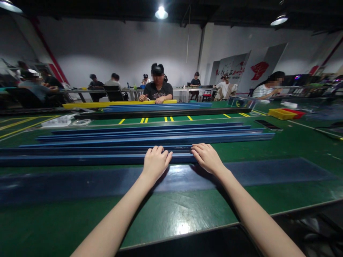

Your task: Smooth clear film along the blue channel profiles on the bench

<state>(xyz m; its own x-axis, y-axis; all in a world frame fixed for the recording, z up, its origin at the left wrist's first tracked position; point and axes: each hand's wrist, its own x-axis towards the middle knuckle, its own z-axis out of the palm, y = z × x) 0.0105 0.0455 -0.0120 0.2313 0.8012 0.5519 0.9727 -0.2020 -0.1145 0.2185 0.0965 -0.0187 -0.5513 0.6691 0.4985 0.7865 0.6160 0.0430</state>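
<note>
A long dark blue channel-shaped profile (80, 159) lies crosswise on the green table, running off the left side of the view. My left hand (156, 160) is curled over it, fingertips on its far side and thumb toward the right. Around its right end, my right hand (207, 157) bends its fingers over the top; the palm hides part of that end. Under my wrists, nearer me, a flat translucent bluish strip (182, 177) lies on the table. Just beyond my hands rest several more blue profiles (214, 137), roughly parallel.
Farther off lie a black rail (160, 113), blue strips (160, 107) and a yellow bar (120, 103), where a person (158, 85) sits opposite. A phone (268, 125) and a yellow tray (281, 114) are to the right. The table's front edge (203, 228) is near me.
</note>
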